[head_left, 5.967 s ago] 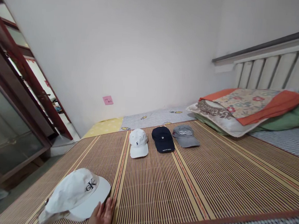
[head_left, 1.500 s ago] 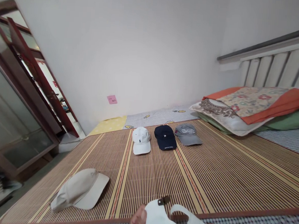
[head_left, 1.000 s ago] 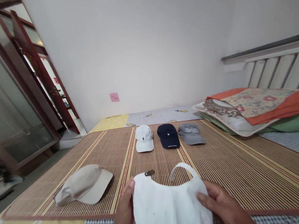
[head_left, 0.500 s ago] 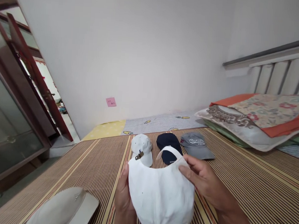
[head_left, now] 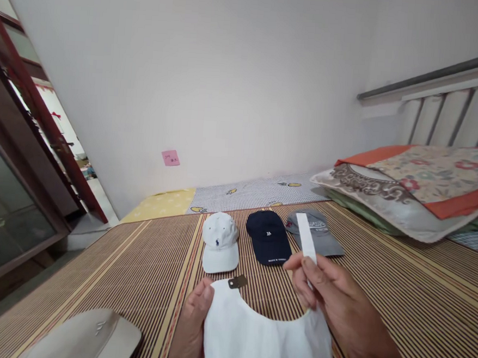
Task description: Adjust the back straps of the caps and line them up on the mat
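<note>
Head view, and the pale wall (head_left: pixel 229 91) takes up most of it, rising behind a striped mat (head_left: pixel 388 271) that covers much of the bed. To the right lies a pillow (head_left: pixel 444 174) with an orange-edged floral cover. Closest to the person is the held white cap (head_left: pixel 268 350), its back opening uppermost, just above the mat from where I stand. A beige cap (head_left: pixel 88 337) rests at the near left, partly out of view. Farther off, three more sit in a row — grey cap (head_left: pixel 323 234), navy cap (head_left: pixel 265 238), small white cap (head_left: pixel 220 240) — brims toward the person. The right hand (head_left: pixel 336 306) pinches the white strap (head_left: pixel 305 235) between thumb and fingers, its free end pointing up in front of the grey cap. The left hand (head_left: pixel 192 323) grips the held cap's edge, thumb on top. A pink note (head_left: pixel 170 158) is stuck to the wall; smallest is the dark metal buckle (head_left: pixel 238 282) — just beside the left fingertips.
</note>
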Motion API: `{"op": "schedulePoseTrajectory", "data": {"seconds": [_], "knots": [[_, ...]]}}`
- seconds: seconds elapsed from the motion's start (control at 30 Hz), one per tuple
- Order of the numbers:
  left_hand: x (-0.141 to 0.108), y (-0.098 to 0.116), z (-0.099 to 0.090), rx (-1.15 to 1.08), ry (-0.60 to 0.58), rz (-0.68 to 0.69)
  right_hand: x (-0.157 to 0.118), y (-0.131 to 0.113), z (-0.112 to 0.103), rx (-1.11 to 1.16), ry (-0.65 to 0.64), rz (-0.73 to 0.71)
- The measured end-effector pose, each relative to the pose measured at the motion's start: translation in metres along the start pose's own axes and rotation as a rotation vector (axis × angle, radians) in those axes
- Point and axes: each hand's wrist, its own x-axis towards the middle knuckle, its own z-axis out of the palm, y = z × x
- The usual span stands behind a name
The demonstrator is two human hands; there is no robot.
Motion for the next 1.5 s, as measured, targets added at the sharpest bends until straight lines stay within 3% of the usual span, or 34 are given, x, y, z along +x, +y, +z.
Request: {"op": "schedulePoseTrajectory", "data": {"seconds": [0.2, 0.33, 0.53, 0.83, 1.1, 1.3, 1.5], "knots": [[-0.024, 0.006, 0.001, 0.175, -0.11, -0.138, 0.001, -0.004, -0.002, -0.082, 0.02, -0.032], [-0.029, 0.008, 0.002, 0.216, -0.127, -0.121, 0.002, -0.007, 0.0, -0.025, 0.069, 0.047], [-0.035, 0.012, 0.005, 0.286, -0.164, -0.084, 0.002, -0.006, 0.0, -0.086, 0.065, -0.004], [-0.045, 0.025, 0.023, 0.159, -0.041, -0.104, 0.001, 0.001, 0.008, -0.044, 0.009, 0.006], [-0.048, 0.021, 0.025, 0.017, 0.082, -0.137, 0.001, 0.007, 0.013, -0.052, -0.069, 0.05], [-0.043, 0.022, 0.029, 0.073, -0.001, -0.153, 0.001, 0.006, 0.014, -0.07, -0.121, 0.065], [-0.041, 0.012, 0.017, 0.052, -0.1, -0.165, -0.002, -0.001, 0.016, -0.14, -0.247, 0.123]]}}
